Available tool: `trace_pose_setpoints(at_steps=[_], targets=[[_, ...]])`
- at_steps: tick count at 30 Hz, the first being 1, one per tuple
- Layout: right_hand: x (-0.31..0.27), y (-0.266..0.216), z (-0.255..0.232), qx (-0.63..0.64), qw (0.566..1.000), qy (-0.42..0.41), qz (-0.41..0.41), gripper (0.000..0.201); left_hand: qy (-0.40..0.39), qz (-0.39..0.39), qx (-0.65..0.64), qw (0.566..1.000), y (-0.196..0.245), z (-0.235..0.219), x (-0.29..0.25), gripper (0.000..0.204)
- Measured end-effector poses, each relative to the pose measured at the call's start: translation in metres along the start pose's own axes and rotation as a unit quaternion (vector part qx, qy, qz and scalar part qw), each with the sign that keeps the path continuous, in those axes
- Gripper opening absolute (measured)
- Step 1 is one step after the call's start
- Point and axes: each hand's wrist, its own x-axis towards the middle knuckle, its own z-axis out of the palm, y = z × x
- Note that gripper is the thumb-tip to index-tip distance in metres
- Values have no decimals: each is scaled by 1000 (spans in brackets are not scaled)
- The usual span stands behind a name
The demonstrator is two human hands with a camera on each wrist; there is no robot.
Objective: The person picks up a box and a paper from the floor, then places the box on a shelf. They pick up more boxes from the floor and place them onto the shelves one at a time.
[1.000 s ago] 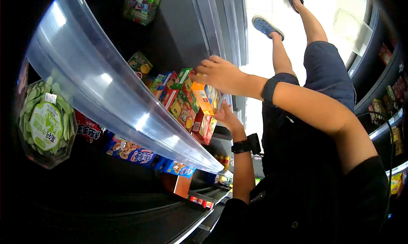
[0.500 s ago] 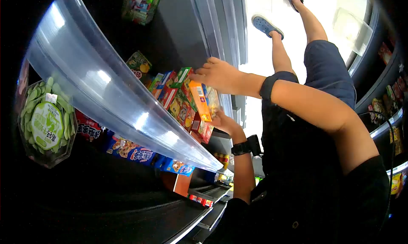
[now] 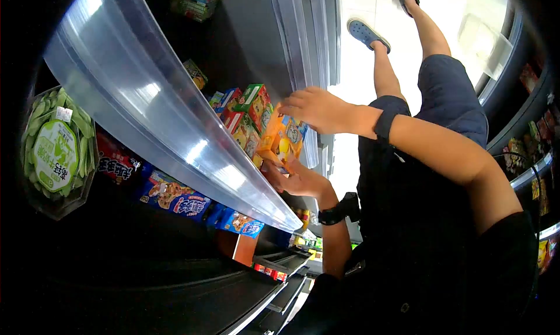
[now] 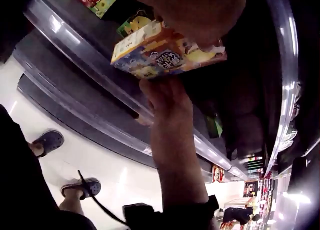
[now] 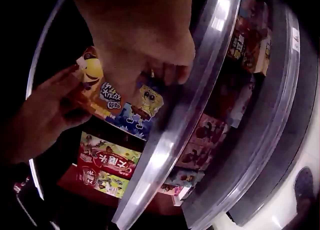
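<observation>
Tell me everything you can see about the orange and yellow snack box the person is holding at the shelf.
The snack box is a flat cardboard carton, orange and yellow with a blue panel and a cartoon sponge character printed on it. It looks closed and undamaged. It is held tilted at the shelf edge, beside a row of red and green boxes. The right hand grips it from above, and the left hand holds it from below. The print is too small to read.
</observation>
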Motion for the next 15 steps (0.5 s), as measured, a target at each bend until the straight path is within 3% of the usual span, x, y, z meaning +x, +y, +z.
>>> trace_pose_setpoints(at_steps=[2,5,9,13,15], targets=[[-1,-1,5,0,1000,-18,8,65,-16,23,-9,1000,-4,2,11,53],[-4,-2,13,9,998,-55,24,71,61,148,17,987,7,15,21,55],[-12,-2,7,52,997,-26,44,80,-24,83,-41,995,25,27,27,52],[-16,-8,-25,89,990,-37,107,83,-158,173,112,966,15,29,39,60],[-18,-8,-28,87,990,-23,106,82,-133,128,54,981,13,41,34,59]])
